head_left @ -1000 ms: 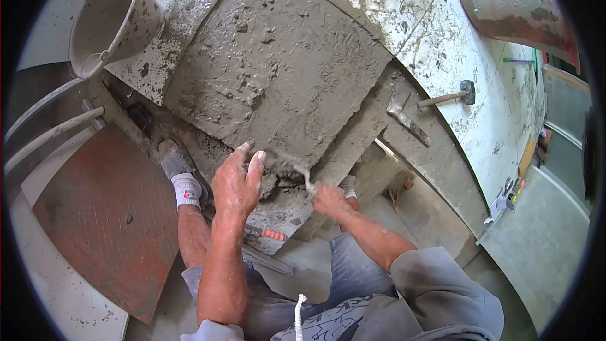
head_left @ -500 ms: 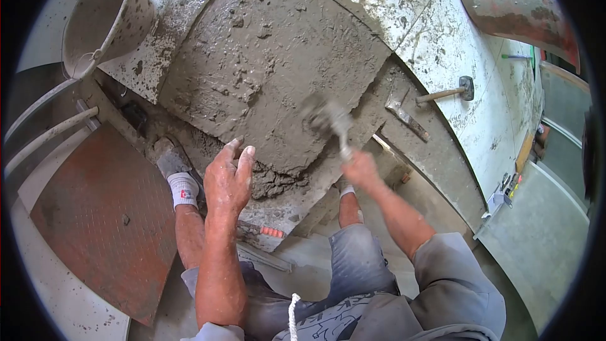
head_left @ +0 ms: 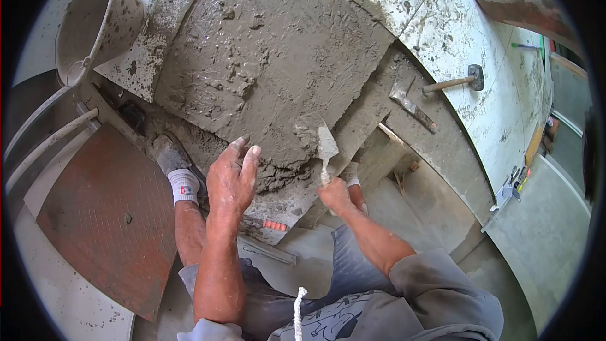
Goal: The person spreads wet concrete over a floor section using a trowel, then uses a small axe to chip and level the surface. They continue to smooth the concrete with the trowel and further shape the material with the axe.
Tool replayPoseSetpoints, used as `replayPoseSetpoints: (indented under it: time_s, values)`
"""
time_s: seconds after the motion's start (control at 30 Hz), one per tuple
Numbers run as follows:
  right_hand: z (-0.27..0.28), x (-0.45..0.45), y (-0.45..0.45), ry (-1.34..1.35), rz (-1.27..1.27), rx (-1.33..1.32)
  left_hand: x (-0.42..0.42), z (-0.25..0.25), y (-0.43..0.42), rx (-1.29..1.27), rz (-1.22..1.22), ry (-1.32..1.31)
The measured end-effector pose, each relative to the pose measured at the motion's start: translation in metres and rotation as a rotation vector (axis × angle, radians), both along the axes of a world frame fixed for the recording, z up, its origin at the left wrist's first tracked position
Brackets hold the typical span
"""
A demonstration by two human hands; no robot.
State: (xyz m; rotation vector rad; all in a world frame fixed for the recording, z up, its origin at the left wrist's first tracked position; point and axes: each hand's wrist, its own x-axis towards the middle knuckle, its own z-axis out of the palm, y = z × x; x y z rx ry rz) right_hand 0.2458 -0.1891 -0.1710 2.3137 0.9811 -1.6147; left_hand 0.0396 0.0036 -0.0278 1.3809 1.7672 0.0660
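Observation:
Wet grey mortar (head_left: pixel 278 57) covers a wide slab in front of me, with loose lumps along its near edge. My right hand (head_left: pixel 334 194) is wrapped round the handle of a small trowel (head_left: pixel 327 143); the blade points away from me, at the mortar's near right edge. My left hand (head_left: pixel 231 173) hangs at the near left edge of the mortar, fingers apart and holding nothing. Whether its fingertips touch the mortar cannot be made out.
A spattered bucket (head_left: pixel 101 25) stands at upper left, above a reddish board (head_left: pixel 107 221). On the right lie a hammer (head_left: pixel 456 82) and a flat metal tool (head_left: pixel 413 111). A red-handled tool (head_left: pixel 274 225) lies near my left forearm.
The trowel went out over the mortar to the right, then came back toward me to its near edge. My left hand has stayed nearly still, fingers apart.

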Motion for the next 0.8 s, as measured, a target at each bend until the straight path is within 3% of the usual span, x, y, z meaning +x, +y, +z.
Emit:
replayPoseSetpoints:
  time_s: [0.07,0.2,0.27,0.33,0.4,0.5,0.53,0.67,0.8]
  values:
    - [0.002,0.000,0.002,-0.013,0.006,0.018,0.002,0.004,0.006,-0.094,0.029,-0.016]
    - [0.022,0.029,0.033,-0.008,0.140,-0.008,0.007,0.004,0.012,-0.019,0.042,-0.033]
    - [0.014,0.042,0.043,-0.057,0.082,0.129,0.003,0.003,0.012,0.043,0.040,-0.030]
    - [-0.004,0.060,0.084,-0.116,0.075,0.449,-0.004,0.006,0.010,0.013,0.069,-0.035]
    - [-0.026,0.070,0.134,0.008,-0.397,0.225,-0.007,0.007,0.009,-0.010,0.087,-0.050]
    - [-0.017,0.042,0.154,0.042,-0.477,0.172,-0.012,0.009,0.006,0.014,0.077,-0.039]
    - [-0.007,0.026,0.149,-0.032,-0.339,0.055,-0.011,0.009,0.006,0.031,0.060,-0.039]
    - [-0.004,-0.017,0.074,-0.071,0.140,0.068,-0.006,0.012,0.012,-0.070,0.010,-0.058]
    - [0.015,0.007,0.094,-0.109,0.249,0.097,-0.010,0.016,0.024,-0.011,0.051,-0.061]
